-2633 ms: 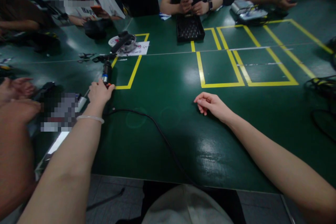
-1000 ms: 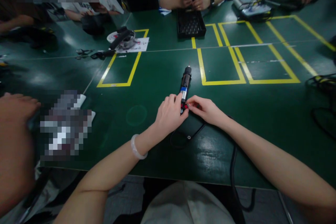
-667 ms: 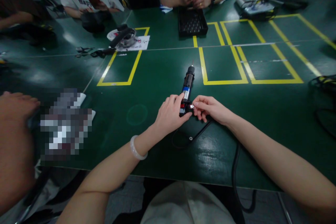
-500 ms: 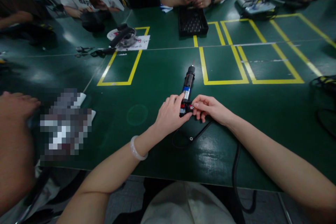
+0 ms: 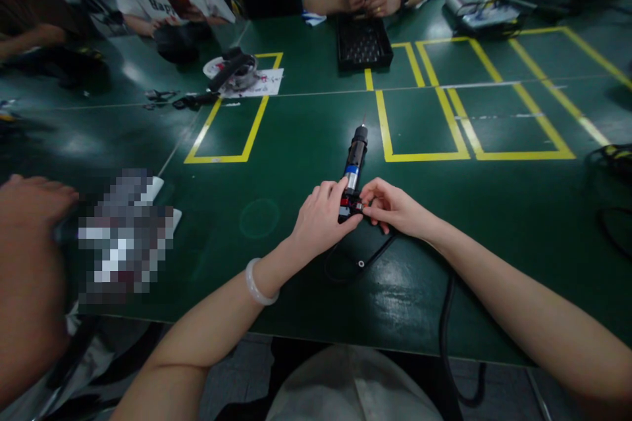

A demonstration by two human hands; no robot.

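- Yellow tape outline (image 5: 217,159), left of and beyond the grip; green tabletop (image 5: 276,174) extends between.
- Left hand (image 5: 323,214), wrapped on tool's rear; fingertips partly hidden.
- Black tool (image 5: 354,161), between hands, tip pointing away.
- Right hand (image 5: 392,209), at tool's rear; whether pinching, cannot tell.
- Cable (image 5: 447,309), right-below grip, crossing tabletop's front edge; partly hidden under forearm.

A slim black cylindrical tool (image 5: 356,152) with a blue-and-silver band slants across the green tabletop (image 5: 301,138), thin tip pointing forward
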